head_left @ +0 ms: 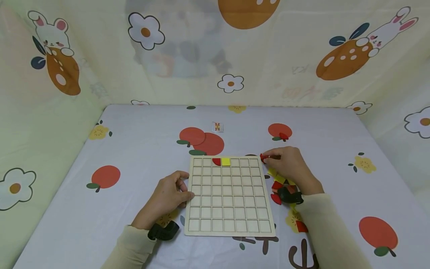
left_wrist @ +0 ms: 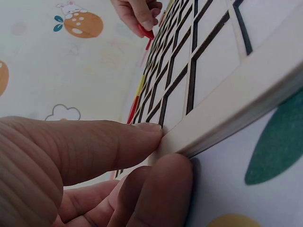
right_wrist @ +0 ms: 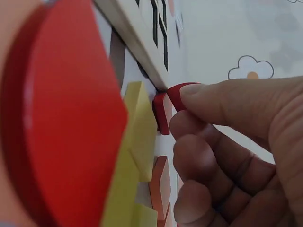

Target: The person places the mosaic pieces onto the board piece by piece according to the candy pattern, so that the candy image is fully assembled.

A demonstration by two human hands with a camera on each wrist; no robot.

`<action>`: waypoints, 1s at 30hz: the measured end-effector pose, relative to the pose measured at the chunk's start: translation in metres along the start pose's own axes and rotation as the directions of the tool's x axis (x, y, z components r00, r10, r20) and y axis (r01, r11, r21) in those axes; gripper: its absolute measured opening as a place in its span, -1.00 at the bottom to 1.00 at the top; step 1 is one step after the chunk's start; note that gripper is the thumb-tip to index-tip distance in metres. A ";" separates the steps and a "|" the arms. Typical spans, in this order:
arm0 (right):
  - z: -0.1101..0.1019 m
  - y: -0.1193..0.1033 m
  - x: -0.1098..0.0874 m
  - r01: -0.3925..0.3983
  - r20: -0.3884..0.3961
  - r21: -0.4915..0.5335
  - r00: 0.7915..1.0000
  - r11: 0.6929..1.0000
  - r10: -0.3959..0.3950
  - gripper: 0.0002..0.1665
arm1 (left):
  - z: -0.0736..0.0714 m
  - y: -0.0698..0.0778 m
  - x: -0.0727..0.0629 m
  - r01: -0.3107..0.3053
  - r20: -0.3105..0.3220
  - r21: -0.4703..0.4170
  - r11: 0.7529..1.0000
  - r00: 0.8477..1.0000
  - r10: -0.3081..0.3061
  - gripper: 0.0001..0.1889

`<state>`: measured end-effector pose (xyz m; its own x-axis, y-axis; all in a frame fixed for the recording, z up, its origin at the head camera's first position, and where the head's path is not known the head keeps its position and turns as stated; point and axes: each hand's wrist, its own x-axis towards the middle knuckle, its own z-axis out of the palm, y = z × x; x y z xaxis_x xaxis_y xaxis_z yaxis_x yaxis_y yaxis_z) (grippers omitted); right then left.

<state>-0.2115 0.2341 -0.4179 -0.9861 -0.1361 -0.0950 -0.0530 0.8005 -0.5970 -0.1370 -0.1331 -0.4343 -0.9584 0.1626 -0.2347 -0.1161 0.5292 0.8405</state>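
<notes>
A pale wooden board with a grid of square cells lies in the middle of the table. In its far row a red curved piece sits beside a yellow square. My left hand holds the board's left edge between thumb and fingers. Off the far right corner, my right hand pinches a red piece with a curved edge between thumb and forefinger; the fingertips cover part of it. Just below that piece, another red piece lies by the board's corner.
Loose yellow pieces and red pieces lie along the board's right side, partly under my right wrist. One red piece lies nearer me. Beyond the board is a small patterned card. Printed cloth covers the table and walls.
</notes>
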 end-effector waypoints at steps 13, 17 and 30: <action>0.002 0.002 -0.006 -0.013 -0.029 0.066 0.999 0.998 0.015 -0.64 | -0.001 -0.001 -0.001 0.005 0.006 -0.009 1.000 1.000 -0.005 -0.39; 0.001 0.002 -0.007 -0.034 -0.029 0.093 0.999 0.995 0.037 -0.64 | -0.001 -0.001 -0.001 0.003 0.006 -0.018 1.000 1.000 -0.003 -0.39; 0.003 0.001 -0.004 -0.054 0.015 0.228 0.999 0.972 0.052 -0.69 | 0.000 -0.001 0.000 -0.004 0.006 -0.023 1.000 1.000 0.004 -0.39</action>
<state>-0.2067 0.2335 -0.4207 -0.9850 -0.1032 -0.1380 0.0377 0.6524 -0.7569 -0.1366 -0.1338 -0.4345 -0.9573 0.1693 -0.2345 -0.1186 0.5097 0.8522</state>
